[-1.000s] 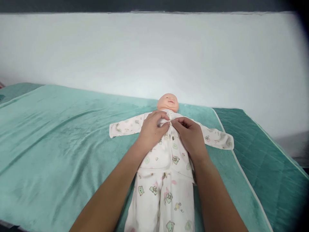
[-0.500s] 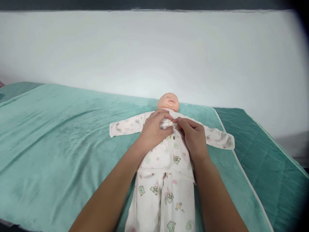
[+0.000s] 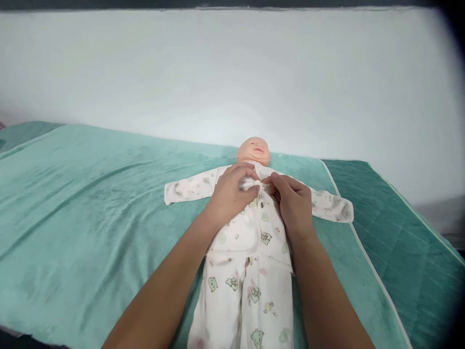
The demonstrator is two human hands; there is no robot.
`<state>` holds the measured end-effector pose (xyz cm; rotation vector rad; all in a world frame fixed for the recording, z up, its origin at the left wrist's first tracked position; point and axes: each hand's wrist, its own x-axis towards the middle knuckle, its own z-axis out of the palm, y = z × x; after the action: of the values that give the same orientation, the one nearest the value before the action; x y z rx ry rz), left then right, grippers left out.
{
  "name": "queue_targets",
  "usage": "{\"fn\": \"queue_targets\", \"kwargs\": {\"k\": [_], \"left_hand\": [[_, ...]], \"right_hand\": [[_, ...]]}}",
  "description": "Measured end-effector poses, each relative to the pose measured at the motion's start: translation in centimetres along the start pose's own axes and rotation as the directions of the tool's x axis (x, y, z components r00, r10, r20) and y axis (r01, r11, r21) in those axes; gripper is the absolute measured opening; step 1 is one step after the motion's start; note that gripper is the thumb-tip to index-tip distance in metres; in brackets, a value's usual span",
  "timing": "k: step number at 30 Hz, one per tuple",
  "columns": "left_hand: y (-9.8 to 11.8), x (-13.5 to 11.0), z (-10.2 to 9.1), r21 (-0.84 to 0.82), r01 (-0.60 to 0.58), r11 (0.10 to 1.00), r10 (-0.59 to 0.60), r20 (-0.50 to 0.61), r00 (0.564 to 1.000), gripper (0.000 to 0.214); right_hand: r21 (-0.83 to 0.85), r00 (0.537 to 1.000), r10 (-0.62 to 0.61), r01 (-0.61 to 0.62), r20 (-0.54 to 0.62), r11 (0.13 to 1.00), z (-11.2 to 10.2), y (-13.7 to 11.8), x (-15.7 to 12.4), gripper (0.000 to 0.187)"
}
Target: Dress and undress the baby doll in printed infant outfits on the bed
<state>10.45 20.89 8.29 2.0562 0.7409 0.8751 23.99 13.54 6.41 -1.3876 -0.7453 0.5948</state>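
A baby doll [image 3: 253, 149] lies on its back, head away from me, in a white bear-print jacket [image 3: 240, 240] and matching trousers [image 3: 267, 310]. At the upper chest, my left hand [image 3: 232, 191] rests with thumb and index finger curved around a small pale button [image 3: 257, 182], pinching the jacket front beside it. On the other side of the button, my right hand [image 3: 292, 198] has its thumb and index finger closed on the opposite jacket edge. Fingers partly cover the cloth they grip. Both sleeves stretch out sideways.
A light green plush blanket [image 3: 109, 208] lies under the doll, wrinkled on the left. Darker green quilted cloth [image 3: 410, 232] shows beyond its pale edge at right. A white wall [image 3: 218, 72] rises behind the doll's head.
Both hands stay at the button, with only slight finger movement. The left thumb and fingertips have closed in on the button a little. The view has tilted slightly.
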Motion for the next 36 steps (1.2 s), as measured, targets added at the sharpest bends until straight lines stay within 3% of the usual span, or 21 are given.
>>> {"fn": "queue_targets", "kwargs": {"k": [7, 17, 25, 28, 31, 33, 36], "left_hand": [[0.0, 0.0, -0.1, -0.037, 0.011, 0.999, -0.012, -0.004, 1.000, 0.014], [0.1, 0.0, -0.2, -0.113, 0.025, 0.993, -0.026, -0.001, 1.000, 0.017], [1.3, -0.5, -0.9, -0.059, 0.092, 0.994, -0.099, -0.126, 0.987, 0.009], [2.2, -0.9, -2.2, -0.075, 0.141, 0.987, -0.135, 0.081, 0.987, 0.011], [2.5, -1.0, -3.5, -0.022, 0.128, 0.992, -0.112, 0.353, 0.929, 0.010], [2.3, -0.9, -4.1, 0.011, 0.099, 0.995, -0.094, 0.436, 0.895, 0.009], [2.0, -0.8, -4.4, 0.034, 0.051, 0.998, -0.061, 0.461, 0.885, 0.007]], "right_hand": [[-0.082, 0.998, -0.051, 0.048, -0.030, 0.995, 0.0, 0.0, 0.0, 0.026], [-0.108, 0.981, -0.180, 0.187, 0.074, 0.976, -0.1, -0.1, -0.2, 0.026], [-0.238, 0.980, -0.184, 0.197, 0.078, 0.951, -1.3, -1.1, -0.7, 0.027], [-0.322, 0.983, -0.120, 0.160, 0.140, 0.933, -2.2, -2.9, -1.4, 0.031], [-0.526, 0.943, 0.008, 0.178, 0.332, 0.832, -2.5, -4.7, -2.6, 0.031], [-0.649, 0.926, 0.047, 0.226, 0.375, 0.727, -2.1, -5.3, -3.5, 0.026], [-0.771, 0.936, 0.006, 0.286, 0.351, 0.570, -1.3, -5.1, -4.4, 0.021]]}}
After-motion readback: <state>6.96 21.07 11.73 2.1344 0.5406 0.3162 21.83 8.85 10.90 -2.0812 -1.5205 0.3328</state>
